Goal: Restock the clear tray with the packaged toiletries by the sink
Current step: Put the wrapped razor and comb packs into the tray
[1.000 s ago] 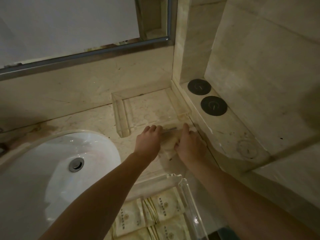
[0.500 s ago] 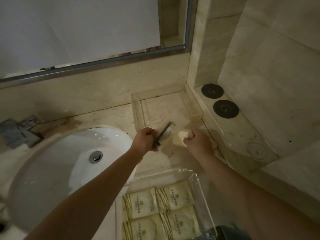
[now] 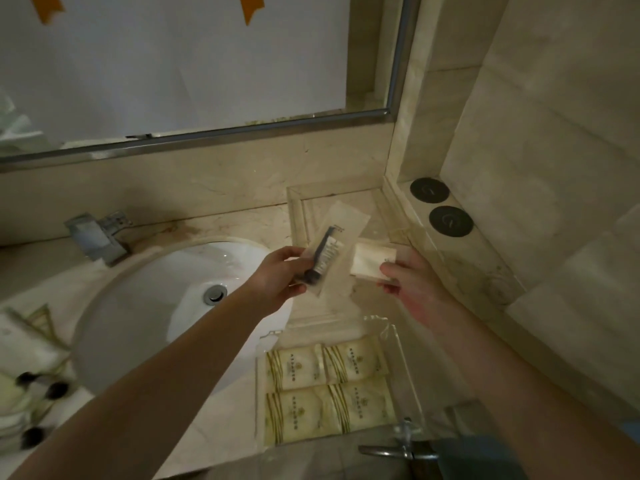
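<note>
My left hand (image 3: 278,277) holds a long clear packet with a dark comb or brush inside (image 3: 330,247), lifted above the counter. My right hand (image 3: 414,284) pinches a small cream sachet (image 3: 372,263) just right of it. Both hover in front of a clear tray (image 3: 298,213) that stands bare in the back corner. A second clear tray (image 3: 408,368) near me holds several cream packets with green print (image 3: 329,386).
A white sink basin (image 3: 145,306) with a metal drain lies at left, a chrome tap (image 3: 95,237) behind it. Two black round discs (image 3: 440,206) sit on the raised marble ledge at right. More packaged items (image 3: 24,375) lie at far left. A mirror is above.
Both hands rose from the counter by the back tray, each lifting a packet, and drew toward me. The view shifted, showing more of the sink and tap.
</note>
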`<state>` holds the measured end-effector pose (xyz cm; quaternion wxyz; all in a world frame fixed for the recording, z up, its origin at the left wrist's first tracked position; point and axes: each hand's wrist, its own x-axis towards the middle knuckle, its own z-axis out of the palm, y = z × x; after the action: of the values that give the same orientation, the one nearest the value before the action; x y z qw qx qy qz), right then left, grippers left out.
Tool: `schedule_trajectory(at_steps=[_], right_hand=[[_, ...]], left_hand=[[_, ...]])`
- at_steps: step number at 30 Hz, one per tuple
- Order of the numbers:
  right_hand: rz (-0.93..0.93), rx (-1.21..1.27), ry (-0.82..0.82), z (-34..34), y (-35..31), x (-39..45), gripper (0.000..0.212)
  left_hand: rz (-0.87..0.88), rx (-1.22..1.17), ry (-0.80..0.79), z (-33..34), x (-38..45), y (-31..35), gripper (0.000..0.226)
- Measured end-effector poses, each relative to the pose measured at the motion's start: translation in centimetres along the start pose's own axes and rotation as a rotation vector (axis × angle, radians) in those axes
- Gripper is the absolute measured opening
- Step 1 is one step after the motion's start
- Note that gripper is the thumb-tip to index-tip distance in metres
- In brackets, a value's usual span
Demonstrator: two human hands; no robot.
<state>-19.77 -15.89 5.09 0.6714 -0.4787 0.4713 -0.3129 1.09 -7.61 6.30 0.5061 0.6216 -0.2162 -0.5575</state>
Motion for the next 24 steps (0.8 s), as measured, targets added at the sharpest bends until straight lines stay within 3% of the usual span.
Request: schedule_trajectory(at_steps=[3,5,7,9,11,13,15,20,22,24], right_hand=[[0.035,0.029,-0.080,-0.1,-1.7,-1.8,0.029],[0.038,-0.067,-0.153,0.0,-2.8,-2.7,0.032],[-0.020,-0.223,-0.218,0.2,-3.7,-3.7,0.028],[-0.130,-0.346,-0.268,0.6,-4.5,-4.4,0.022],[-0.232,-0.413,-0.287,1.2,-5.0,-4.8,0.027],[-0.363,-0.558,-0.253,1.9,-5.1,-4.9,0.035],[-0.488,-0.660,-0.242,2.5,-4.8,-4.9,0.040],[-0.707,-0.766,-0.194,3.3,-4.1,-5.3,0.036],[-0.682,-0.661,-0.048,3.2,-4.1,-5.4,0.047],[-0.555,-0.484,0.082,3.0,-4.6,-5.8,0.039]], left_hand=[[0.060,0.076,0.063,-0.2,-1.1,0.6,0.025],[0.118,0.189,0.094,-0.3,-1.8,1.0,0.019],[0.124,0.252,0.091,-0.3,-2.4,1.4,0.016],[0.088,0.299,0.054,-0.2,-2.9,1.7,0.027],[0.030,0.328,0.022,0.1,-3.6,2.0,0.028],[-0.052,0.259,-0.014,0.5,-4.1,2.2,0.021],[-0.107,0.227,-0.082,0.8,-4.6,2.4,0.030],[0.030,0.263,-0.235,0.9,-5.2,2.2,0.014],[0.058,0.198,-0.225,0.8,-5.4,2.1,0.010],[0.086,0.175,-0.210,0.7,-5.5,2.0,0.010]])
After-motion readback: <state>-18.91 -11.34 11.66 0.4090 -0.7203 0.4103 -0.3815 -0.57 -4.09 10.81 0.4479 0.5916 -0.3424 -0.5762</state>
